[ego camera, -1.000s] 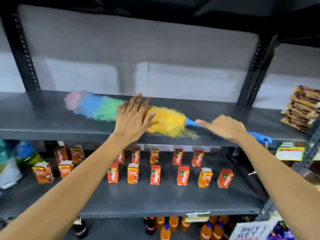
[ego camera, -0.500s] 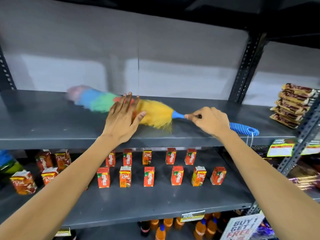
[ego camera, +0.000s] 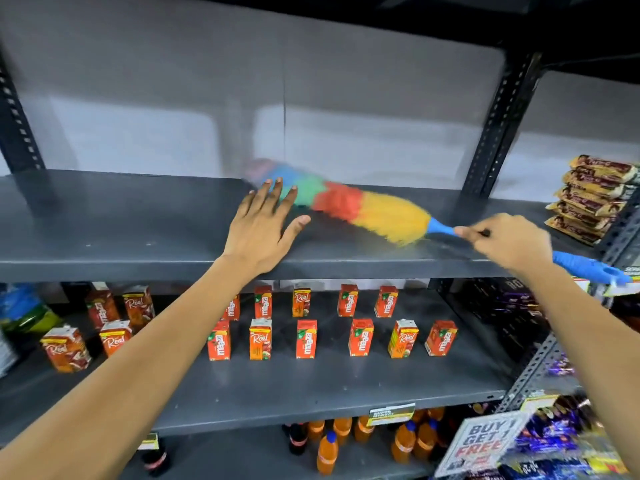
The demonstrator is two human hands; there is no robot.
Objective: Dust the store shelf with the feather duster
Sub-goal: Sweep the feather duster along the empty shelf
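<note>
A rainbow feather duster [ego camera: 349, 206], blurred with motion, lies across the grey upper shelf [ego camera: 121, 220] with its pink tip toward the back wall. My right hand [ego camera: 509, 242] is closed around its blue handle, whose ribbed end [ego camera: 588, 266] sticks out past my wrist. My left hand [ego camera: 265, 226] rests flat on the shelf with fingers spread, its fingertips just in front of the duster's blue and green feathers.
Stacked brown snack packets [ego camera: 595, 195] sit at the shelf's right end beyond a black upright [ego camera: 498, 123]. Orange juice cartons [ego camera: 306, 339] stand in rows on the shelf below. Orange bottles [ego camera: 327, 452] and a promo sign [ego camera: 481, 445] are lower down.
The duster has swept to the right along the shelf, out from under my left hand. My left hand now lies flat on the bare shelf rather than on the feathers.
</note>
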